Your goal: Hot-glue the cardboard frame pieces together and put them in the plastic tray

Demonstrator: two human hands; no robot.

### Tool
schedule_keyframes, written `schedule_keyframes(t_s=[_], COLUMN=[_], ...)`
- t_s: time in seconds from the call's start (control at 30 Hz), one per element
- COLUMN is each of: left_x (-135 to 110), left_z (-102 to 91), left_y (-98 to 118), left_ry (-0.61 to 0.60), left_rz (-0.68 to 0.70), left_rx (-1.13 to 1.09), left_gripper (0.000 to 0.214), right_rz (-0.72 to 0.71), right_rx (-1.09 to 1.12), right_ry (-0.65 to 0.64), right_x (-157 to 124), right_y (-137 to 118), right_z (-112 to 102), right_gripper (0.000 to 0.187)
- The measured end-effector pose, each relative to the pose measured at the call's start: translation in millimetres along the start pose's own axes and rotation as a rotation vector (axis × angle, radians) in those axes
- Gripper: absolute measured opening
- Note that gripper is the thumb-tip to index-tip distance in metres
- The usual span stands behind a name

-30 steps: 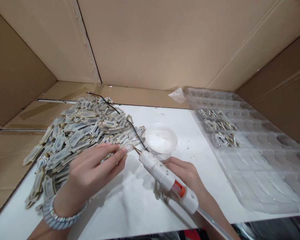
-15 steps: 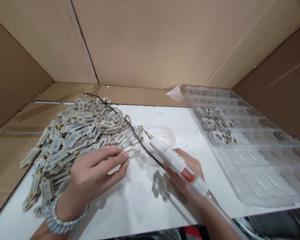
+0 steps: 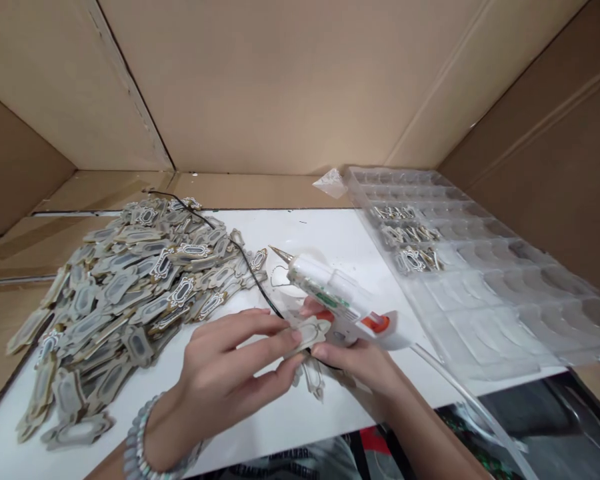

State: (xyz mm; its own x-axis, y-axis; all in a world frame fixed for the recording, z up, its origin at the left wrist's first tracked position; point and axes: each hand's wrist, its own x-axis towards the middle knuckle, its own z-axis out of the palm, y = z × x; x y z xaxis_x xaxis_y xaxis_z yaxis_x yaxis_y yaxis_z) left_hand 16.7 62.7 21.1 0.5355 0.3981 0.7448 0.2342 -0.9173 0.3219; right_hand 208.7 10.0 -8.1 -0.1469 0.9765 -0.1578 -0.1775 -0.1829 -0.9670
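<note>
My left hand (image 3: 230, 360), a beaded bracelet on its wrist, pinches a small grey ornate frame piece (image 3: 314, 329) between thumb and fingers. Close against it, my right hand (image 3: 365, 363) grips a white hot glue gun (image 3: 325, 287) with an orange trigger. The gun's metal nozzle points up and left, and a long glue stick (image 3: 473, 397) runs out of its back. Under the hands lie a few more frame pieces (image 3: 313, 379), partly hidden. A black cord (image 3: 250, 267) crosses from the upper left and passes behind my fingers.
A large heap of similar frame pieces (image 3: 115, 293) covers the table's left side. To the right lies a clear compartment tray (image 3: 480, 293), small ornate pieces in several compartments. A round white dish (image 3: 307, 257) sits behind the gun. Cardboard walls (image 3: 290, 87) enclose the white table.
My left hand has moved right with the frame piece, up to my right hand. The glue gun has turned in my grip, showing its other side. The view has shifted.
</note>
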Motion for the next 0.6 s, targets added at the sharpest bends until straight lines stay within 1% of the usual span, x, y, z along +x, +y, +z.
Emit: schedule_keyframes(t_s=[0.07, 0.17, 0.33, 0.4, 0.47, 0.5, 0.53, 0.57, 0.6], left_x=[2.2, 4.9, 8.5, 8.4, 7.3, 6.6, 5.9, 5.5, 5.2], left_z=[2.5, 3.1, 2.3, 2.2, 2.1, 2.2, 2.3, 2.7, 3.3], left_y=[2.7, 5.6, 8.1, 8.1, 7.0, 6.2, 5.1, 3.8, 2.6], left_ry=[-0.002, -0.007, -0.013, -0.007, -0.009, -0.014, -0.018, -0.022, -0.028], left_rz=[-0.004, -0.012, -0.014, -0.005, -0.043, -0.107, -0.221, -0.377, -0.568], left_rx=[-0.005, -0.009, -0.006, -0.022, -0.104, -0.196, -0.326, -0.497, -0.695], left_gripper=[0.011, 0.013, 0.014, 0.016, 0.027, 0.033, 0.036, 0.035, 0.03], right_rz=[-0.023, -0.058, -0.192, -0.204, -0.181, -0.165, -0.153, -0.151, -0.159], right_rx=[0.01, 0.018, 0.026, 0.025, 0.023, 0.024, 0.026, 0.026, 0.025], right_ry=[-0.031, -0.037, -0.048, -0.048, -0.049, -0.045, -0.043, -0.04, -0.039], right_x=[-0.9, -2.0, -1.3, -1.7, -2.6, -3.1, -3.4, -3.5, -3.5], right_y=[1.9, 3.5, 0.9, -0.1, 0.0, 0.4, 0.8, 1.2, 1.3], right_z=[-2.6, -5.1, -6.3, -6.9, -7.8, -8.2, -8.7, -9.1, -9.4], right_gripper=[0.049, 0.045, 0.034, 0.034, 0.038, 0.041, 0.043, 0.044, 0.044])
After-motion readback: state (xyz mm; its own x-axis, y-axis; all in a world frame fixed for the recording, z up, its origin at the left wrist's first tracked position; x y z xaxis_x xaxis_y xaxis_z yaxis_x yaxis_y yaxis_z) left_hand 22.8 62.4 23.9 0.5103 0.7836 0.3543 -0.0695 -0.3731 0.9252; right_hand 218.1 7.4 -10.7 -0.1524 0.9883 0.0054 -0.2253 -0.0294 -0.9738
